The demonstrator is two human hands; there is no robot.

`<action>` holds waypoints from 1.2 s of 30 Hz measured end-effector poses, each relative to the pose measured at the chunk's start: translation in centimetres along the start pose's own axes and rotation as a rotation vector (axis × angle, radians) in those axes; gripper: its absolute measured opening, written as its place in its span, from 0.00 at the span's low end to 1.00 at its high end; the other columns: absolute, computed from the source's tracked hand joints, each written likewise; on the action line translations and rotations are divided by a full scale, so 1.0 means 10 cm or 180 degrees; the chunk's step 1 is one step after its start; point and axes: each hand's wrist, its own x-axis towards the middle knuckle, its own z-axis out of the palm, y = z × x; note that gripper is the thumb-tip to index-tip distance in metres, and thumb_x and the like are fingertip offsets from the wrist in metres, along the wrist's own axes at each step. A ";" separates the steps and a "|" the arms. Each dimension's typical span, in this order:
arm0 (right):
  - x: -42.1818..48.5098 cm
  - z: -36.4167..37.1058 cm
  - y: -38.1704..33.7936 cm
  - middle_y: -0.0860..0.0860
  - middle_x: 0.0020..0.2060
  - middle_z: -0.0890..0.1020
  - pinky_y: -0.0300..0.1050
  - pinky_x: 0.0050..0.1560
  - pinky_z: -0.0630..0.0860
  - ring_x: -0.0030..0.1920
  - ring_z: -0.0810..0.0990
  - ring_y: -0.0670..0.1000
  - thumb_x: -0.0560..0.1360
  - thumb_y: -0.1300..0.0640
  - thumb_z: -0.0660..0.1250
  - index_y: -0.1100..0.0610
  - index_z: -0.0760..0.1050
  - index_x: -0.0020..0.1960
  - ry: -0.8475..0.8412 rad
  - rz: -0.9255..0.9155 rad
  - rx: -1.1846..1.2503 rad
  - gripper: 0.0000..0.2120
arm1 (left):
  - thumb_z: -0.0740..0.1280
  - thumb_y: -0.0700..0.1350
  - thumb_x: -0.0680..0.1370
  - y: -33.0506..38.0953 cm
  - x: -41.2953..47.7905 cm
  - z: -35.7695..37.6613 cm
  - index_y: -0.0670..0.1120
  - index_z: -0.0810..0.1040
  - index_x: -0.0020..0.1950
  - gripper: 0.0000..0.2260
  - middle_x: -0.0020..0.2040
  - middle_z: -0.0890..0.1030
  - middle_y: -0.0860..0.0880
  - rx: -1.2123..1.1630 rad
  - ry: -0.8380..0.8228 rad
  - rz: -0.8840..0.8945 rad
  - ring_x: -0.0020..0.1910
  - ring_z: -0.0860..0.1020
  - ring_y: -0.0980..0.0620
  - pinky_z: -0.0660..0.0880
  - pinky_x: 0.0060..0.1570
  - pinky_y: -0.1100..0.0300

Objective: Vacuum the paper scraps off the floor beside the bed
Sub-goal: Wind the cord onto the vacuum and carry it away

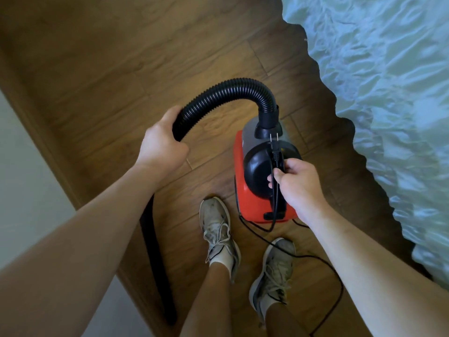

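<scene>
Vacuum point(262, 176), one, red and black, hanging just above the wooden floor point(102, 69) beside the bed point(388, 93). Right hand point(298, 188) closed around its black top handle, pinning one power cord point(275, 198) against it (plug point(274, 148) with two bare prongs pointing up along the handle, not in any socket). Rest of the cord trailing below the vacuum, across the floor and past the right shoe point(272, 273). One ribbed black hose point(228, 93) arching up from the vacuum's front and over to the left. Left hand point(161, 144) wrapped around that hose left of the vacuum, grip pressed shut on it. Long black nozzle point(158, 271) hanging down from under that hand. Two pale, scuffed shoes, left shoe point(218, 234) just below the vacuum. No paper scraps visible near the vacuum.
</scene>
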 end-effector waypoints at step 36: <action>-0.15 0.24 -0.64 0.53 0.39 0.86 0.54 0.52 0.83 0.41 0.86 0.51 0.80 0.63 0.64 0.56 0.81 0.47 0.0018 -0.0072 -0.0009 0.08 | 0.76 0.38 0.74 -0.54 -0.59 -0.01 0.49 0.74 0.71 0.27 0.63 0.79 0.52 -0.1247 0.0043 -0.0471 0.66 0.76 0.53 0.73 0.69 0.47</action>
